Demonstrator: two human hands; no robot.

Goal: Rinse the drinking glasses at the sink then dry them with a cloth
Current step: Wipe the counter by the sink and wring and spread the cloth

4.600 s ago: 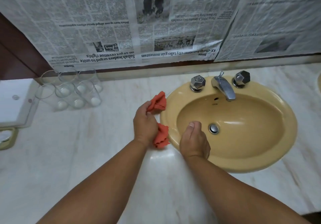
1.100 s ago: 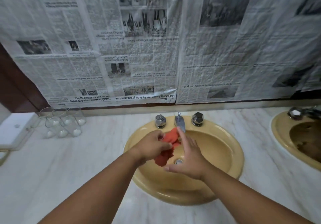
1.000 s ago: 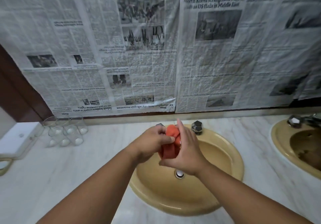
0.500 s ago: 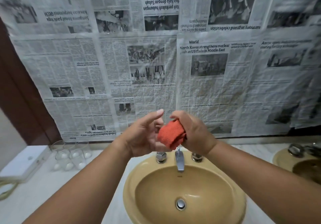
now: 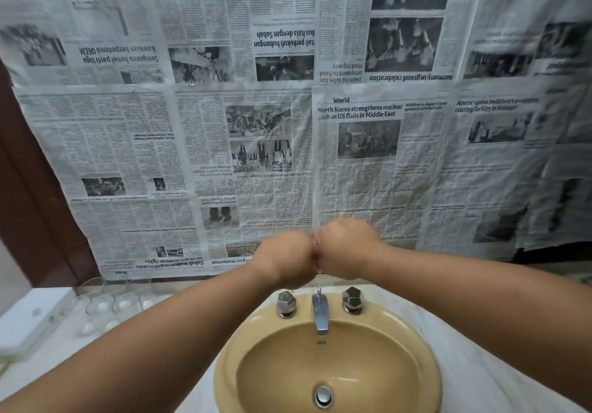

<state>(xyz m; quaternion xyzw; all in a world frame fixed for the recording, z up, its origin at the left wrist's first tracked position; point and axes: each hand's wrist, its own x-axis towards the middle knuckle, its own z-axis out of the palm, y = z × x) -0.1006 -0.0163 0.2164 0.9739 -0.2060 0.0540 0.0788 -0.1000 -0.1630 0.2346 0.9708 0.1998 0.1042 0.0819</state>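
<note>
My left hand and my right hand are raised above the tap, fists pressed together and both gripping the orange cloth. Only a thin sliver of the cloth shows between the fists. Several clear drinking glasses stand clustered on the marble counter at the far left, against the wall. The yellow sink lies below my hands, its basin dry-looking with a metal drain.
Two faceted metal tap handles flank the spout. Newspaper sheets cover the wall behind. A white box sits at the left edge of the marble counter, beside the glasses.
My hands lifted the cloth from the basin to above the tap. The left hand has closed onto the cloth beside the right, so both fists now nearly hide it. The view tilted upward.
</note>
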